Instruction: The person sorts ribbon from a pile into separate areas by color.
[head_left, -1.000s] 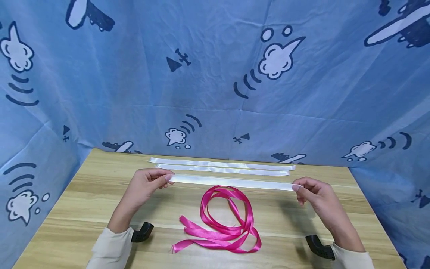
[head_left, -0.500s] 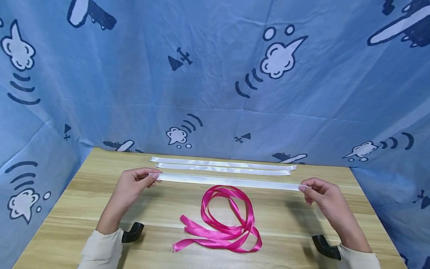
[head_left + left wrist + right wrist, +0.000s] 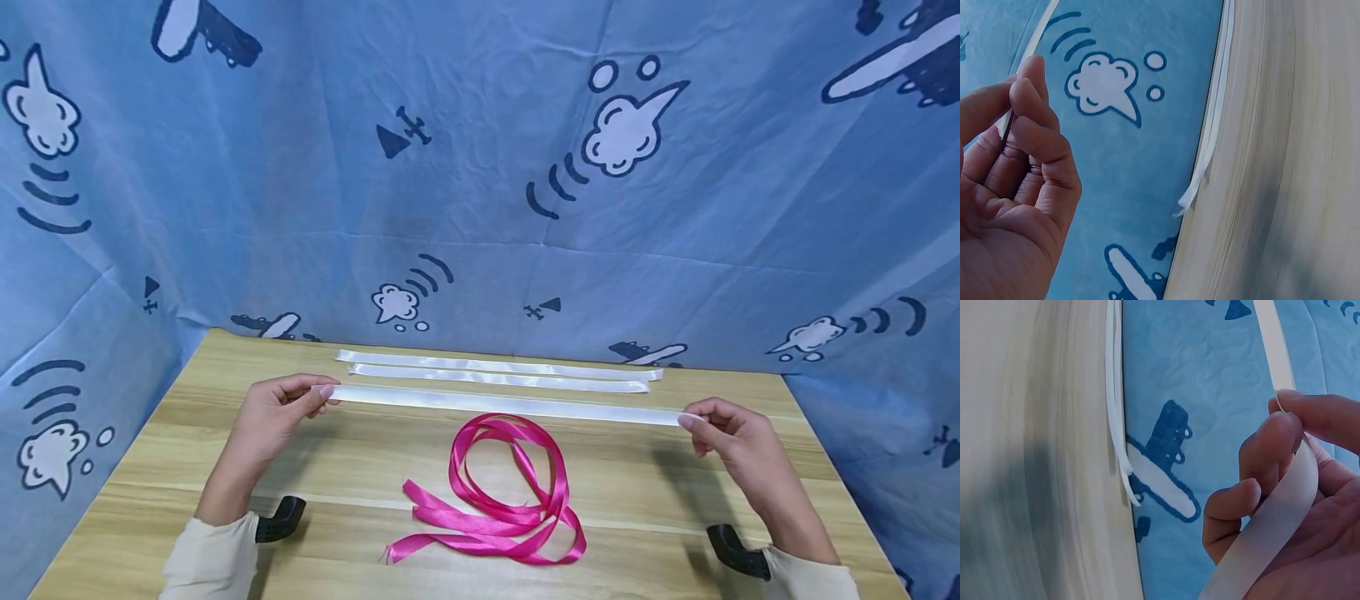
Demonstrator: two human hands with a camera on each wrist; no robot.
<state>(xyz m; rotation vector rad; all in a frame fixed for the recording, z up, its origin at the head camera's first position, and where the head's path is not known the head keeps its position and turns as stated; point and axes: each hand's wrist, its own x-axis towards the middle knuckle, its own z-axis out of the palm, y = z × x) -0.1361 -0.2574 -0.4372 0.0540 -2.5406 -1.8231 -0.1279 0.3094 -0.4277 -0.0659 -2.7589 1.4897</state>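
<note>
A white satin ribbon point(image 3: 510, 404) is stretched straight between both hands above the table, in front of two other white ribbon strips. My left hand point(image 3: 266, 417) pinches its left end between thumb and fingers; in the left wrist view, a short frayed tip point(image 3: 1002, 126) sticks out below the pinch. The right hand point(image 3: 738, 446) pinches the ribbon between thumb and index finger. In the right wrist view, a loose tail point(image 3: 1279, 528) of the same ribbon runs past that pinch, down across the curled fingers and out of frame. Nearer the body, a pink ribbon point(image 3: 558, 492) lies in loose loops.
Two white ribbon strips point(image 3: 495, 364) lie side by side along the back of the wooden table point(image 3: 360, 467). A blue patterned cloth point(image 3: 480, 183) hangs behind and at both sides. Black wrist-worn pieces point(image 3: 281, 519) show at both sleeves.
Both hands have moved apart, the left one leftward and the right one rightward, so a longer stretch of white ribbon shows between them. The pink ribbon and the back strips lie as before.
</note>
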